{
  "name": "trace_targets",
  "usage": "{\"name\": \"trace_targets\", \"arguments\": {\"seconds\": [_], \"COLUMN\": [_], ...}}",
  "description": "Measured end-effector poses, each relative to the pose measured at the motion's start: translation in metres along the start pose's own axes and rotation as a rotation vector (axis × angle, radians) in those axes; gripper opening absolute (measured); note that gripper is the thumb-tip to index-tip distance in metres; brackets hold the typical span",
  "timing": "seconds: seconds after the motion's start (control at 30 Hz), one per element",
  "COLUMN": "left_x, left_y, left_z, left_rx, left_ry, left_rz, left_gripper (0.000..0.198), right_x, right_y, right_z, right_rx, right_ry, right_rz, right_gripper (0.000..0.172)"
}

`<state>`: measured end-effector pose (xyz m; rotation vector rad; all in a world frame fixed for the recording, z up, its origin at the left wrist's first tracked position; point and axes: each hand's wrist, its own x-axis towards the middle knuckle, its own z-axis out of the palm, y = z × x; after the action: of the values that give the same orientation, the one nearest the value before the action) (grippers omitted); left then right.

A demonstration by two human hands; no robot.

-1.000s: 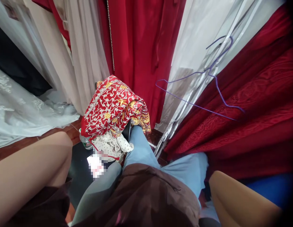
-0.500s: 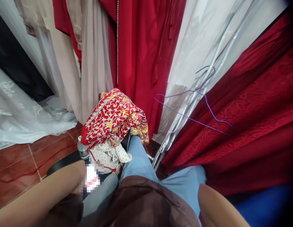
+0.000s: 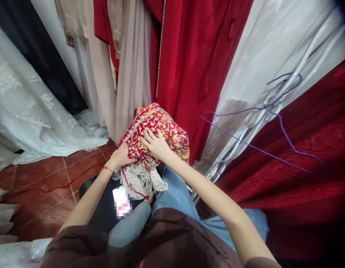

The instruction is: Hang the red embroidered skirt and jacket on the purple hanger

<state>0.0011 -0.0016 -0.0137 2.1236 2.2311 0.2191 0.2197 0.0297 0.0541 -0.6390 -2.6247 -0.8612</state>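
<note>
— Lying bundled on the far end of a black seat (image 3: pixel 90 186), the red embroidered cloth (image 3: pixel 158 121) is covering a white dotted cloth (image 3: pixel 141 180).

— And the hands?

— The left hand (image 3: pixel 121 156) is grasping its left edge, fingers curling into the fabric. The right hand (image 3: pixel 155 145) is pressing on top, fingers spread, released.

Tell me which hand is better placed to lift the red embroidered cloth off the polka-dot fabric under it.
Left, probably. The left hand curls around the lower edge of the red embroidered cloth, so it has a grip. The right hand only lies flat on top, fingers spread.
</note>
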Motion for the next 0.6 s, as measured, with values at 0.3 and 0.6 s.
{"name": "trace_targets", "arguments": {"seconds": [0.3,0.6], "left_x": [-0.061,-0.084], "left_y": [0.008,0.074], "left_z": [-0.098,-0.219], "left_rx": [0.204,0.076], "left_ry": [0.267,1.117], "left_rz": [-0.135,0.139], "left_gripper": [0.032,0.039], "right_x": [0.011,0.038], "right_y": [-0.006,0.073], "right_z": [-0.008,-0.086], "right_rx": [0.075,0.207], "right_ry": [0.085,0.498], "right_rz": [0.213,0.539], "right_gripper": [0.045,0.034]}}
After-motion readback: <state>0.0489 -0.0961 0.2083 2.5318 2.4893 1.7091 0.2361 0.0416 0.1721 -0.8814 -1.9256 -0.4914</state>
